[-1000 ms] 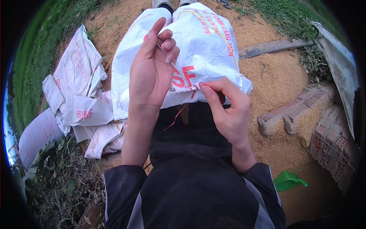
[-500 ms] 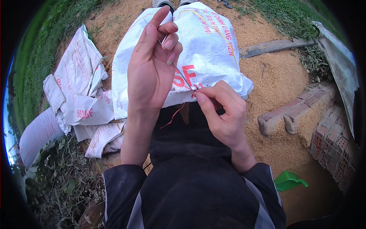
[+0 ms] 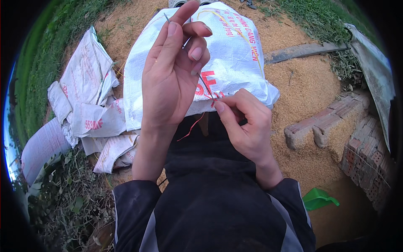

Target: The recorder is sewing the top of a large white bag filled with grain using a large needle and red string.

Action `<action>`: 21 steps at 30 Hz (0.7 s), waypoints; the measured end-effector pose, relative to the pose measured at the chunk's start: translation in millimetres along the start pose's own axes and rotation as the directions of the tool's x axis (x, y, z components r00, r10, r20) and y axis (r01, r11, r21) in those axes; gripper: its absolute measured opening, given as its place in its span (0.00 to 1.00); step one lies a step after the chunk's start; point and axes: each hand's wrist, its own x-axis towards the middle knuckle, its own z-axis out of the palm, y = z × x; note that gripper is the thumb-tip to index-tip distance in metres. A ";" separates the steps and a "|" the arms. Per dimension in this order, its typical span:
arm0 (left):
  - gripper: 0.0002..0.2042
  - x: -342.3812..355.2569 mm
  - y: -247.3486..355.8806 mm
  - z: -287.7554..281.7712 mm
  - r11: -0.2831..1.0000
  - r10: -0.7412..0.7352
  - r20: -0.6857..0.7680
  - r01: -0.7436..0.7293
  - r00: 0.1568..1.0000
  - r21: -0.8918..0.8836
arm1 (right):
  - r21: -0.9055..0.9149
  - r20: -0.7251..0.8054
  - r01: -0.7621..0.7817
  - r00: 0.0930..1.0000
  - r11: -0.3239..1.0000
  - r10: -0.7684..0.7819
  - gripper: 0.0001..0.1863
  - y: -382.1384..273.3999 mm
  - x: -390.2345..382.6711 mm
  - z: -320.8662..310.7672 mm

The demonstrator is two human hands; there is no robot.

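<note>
The left hand faces palm up, its curled fingers gripping a long metal needle, while the right hand pinches red thread between thumb and forefinger at the needle's lower end, by the near edge of the white woven sack. That sack spreads in front of the dark trousers, its left edge crowded by folded sacks. Past its right edge, a broad stretch of loose grain gives more room before the bricks.
</note>
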 end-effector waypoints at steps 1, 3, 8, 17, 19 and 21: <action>0.22 -0.4 0.5 1.0 1.000 0.003 -0.005 -0.003 1.000 0.006 | 0.002 0.010 -0.009 1.000 1.000 0.009 0.04 -0.1 0.0 -0.6; 0.22 -0.8 1.0 2.6 1.000 0.006 -0.010 -0.006 1.000 0.013 | 0.003 0.019 -0.019 1.000 1.000 0.018 0.04 -0.5 0.0 -0.9; 0.21 -1.8 0.5 16.9 0.999 -0.019 -0.229 0.027 0.973 0.030 | -0.020 0.041 -0.020 0.999 1.000 0.021 0.04 -0.8 1.2 -2.6; 0.23 -1.3 -15.1 18.2 0.979 -0.140 0.098 0.123 0.985 0.166 | 0.051 0.051 -0.060 0.997 0.997 0.058 0.06 4.6 1.7 1.9; 0.24 -4.1 -18.9 20.7 0.969 -0.151 0.148 0.116 0.977 0.220 | 0.168 0.054 -0.171 0.985 0.971 0.164 0.06 15.4 -2.8 2.9; 0.26 -15.2 -17.2 26.3 0.721 -0.045 0.060 -0.009 0.997 0.693 | 0.283 0.069 -0.273 0.962 0.919 0.265 0.06 21.0 -3.7 1.3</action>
